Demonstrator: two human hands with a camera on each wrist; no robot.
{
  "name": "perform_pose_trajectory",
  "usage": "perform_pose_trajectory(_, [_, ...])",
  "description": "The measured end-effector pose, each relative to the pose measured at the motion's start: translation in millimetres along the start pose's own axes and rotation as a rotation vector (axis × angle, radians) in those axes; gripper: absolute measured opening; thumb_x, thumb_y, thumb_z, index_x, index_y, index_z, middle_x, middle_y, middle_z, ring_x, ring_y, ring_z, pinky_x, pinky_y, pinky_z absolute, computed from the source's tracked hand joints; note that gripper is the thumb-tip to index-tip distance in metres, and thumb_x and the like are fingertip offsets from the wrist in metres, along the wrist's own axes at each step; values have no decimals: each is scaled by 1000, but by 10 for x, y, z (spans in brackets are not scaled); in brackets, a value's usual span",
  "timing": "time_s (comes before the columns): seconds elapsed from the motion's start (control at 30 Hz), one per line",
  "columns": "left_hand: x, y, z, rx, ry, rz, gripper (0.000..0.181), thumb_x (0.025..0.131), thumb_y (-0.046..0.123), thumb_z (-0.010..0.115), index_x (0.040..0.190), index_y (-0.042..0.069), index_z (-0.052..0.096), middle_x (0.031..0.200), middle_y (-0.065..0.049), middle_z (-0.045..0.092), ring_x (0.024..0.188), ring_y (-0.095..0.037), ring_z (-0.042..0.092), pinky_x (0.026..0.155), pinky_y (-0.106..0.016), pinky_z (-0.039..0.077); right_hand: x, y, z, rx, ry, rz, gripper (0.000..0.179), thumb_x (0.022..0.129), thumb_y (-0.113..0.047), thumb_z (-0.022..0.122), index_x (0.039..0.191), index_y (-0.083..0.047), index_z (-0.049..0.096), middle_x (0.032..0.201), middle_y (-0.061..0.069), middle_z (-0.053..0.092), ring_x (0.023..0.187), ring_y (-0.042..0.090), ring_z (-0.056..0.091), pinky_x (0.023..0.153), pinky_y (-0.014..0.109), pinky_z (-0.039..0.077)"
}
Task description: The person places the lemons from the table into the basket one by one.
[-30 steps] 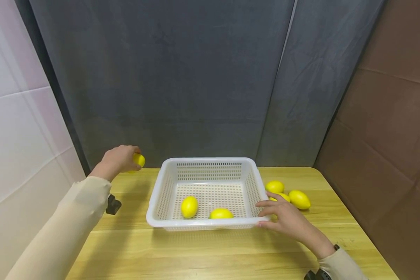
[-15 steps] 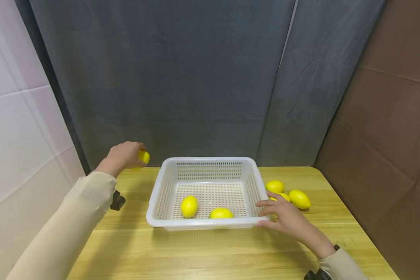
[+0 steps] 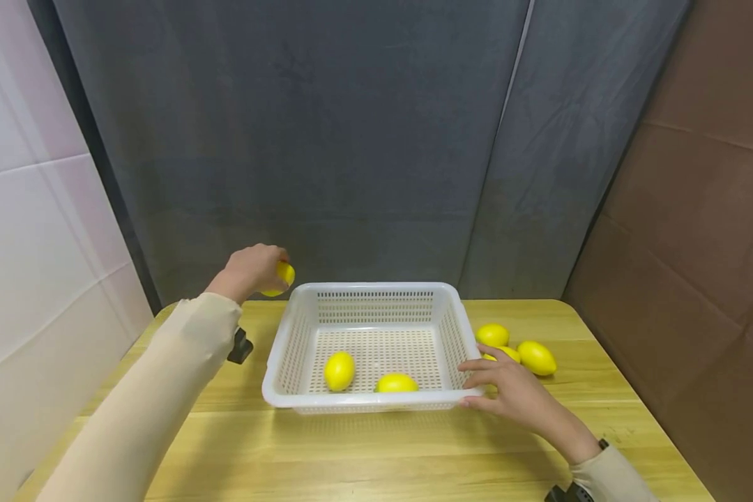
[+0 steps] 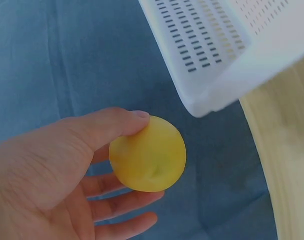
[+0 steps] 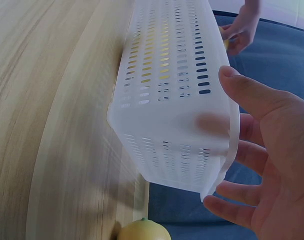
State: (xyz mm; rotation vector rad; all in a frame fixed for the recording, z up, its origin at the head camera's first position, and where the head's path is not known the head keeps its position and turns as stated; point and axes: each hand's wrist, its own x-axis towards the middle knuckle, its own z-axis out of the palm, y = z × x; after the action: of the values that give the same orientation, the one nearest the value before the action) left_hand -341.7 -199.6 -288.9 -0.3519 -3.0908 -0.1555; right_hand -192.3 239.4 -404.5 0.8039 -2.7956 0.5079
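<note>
My left hand (image 3: 255,270) pinches a lemon (image 4: 150,155) between thumb and fingers. It is raised just off the far left corner of a white plastic basket (image 3: 376,401), outside the rim. Two lemons lie in the basket: one lemon (image 3: 339,371) left of the middle and another lemon (image 3: 397,382) by the near wall, partly hidden by the rim. My right hand (image 3: 508,390) holds the basket's near right corner. In the right wrist view, the thumb is at the rim and a fingertip shows faintly through the wall.
Right of the basket, on the wooden table (image 3: 364,453), sit a lemon (image 3: 492,335), a lemon (image 3: 537,358) and a third lemon (image 3: 507,353) partly behind my right hand. A grey curtain (image 3: 301,139) hangs behind the table, with a white sheet left and a brown one right.
My left hand has moved right and a little up with the lemon, closer to the basket's far left corner. The right hand and the basket have stayed put.
</note>
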Motion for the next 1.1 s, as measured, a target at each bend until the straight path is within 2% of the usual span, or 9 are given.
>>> perform_pose_trajectory(0.2, [34, 178, -8, 15, -12, -10, 50, 80, 20, 77, 126, 4, 63, 118, -19, 68, 94, -33, 62, 88, -49, 55, -5, -6, -12, -1, -2, -1, 28, 81, -48, 77, 93, -23, 79, 124, -5, 71, 136, 41, 48, 106, 62, 44])
perform_pose_trajectory(0.63, [108, 460, 19, 12, -40, 2, 50, 80, 19, 76, 127, 6, 64, 118, -15, 69, 95, -30, 62, 90, -46, 55, -18, -16, -23, -8, -8, 16, 25, 80, -45, 79, 93, -24, 79, 125, -6, 71, 138, 39, 48, 106, 61, 44])
perform_pose_trajectory(0.83, [103, 539, 55, 3, -67, -5, 51, 80, 17, 77, 128, 7, 63, 120, -15, 68, 97, -30, 62, 91, -46, 55, -23, -23, -30, -1, -11, 22, 27, 80, -48, 77, 93, -25, 79, 125, -6, 71, 138, 39, 47, 106, 61, 44])
perform_pose_trajectory(1.1, [140, 560, 149, 61, -91, 39, 50, 80, 22, 74, 128, 10, 64, 120, -13, 69, 96, -28, 62, 88, -46, 54, -23, -31, -35, -11, -7, 21, 25, 80, -47, 78, 92, -25, 79, 124, -6, 71, 137, 38, 48, 106, 61, 44])
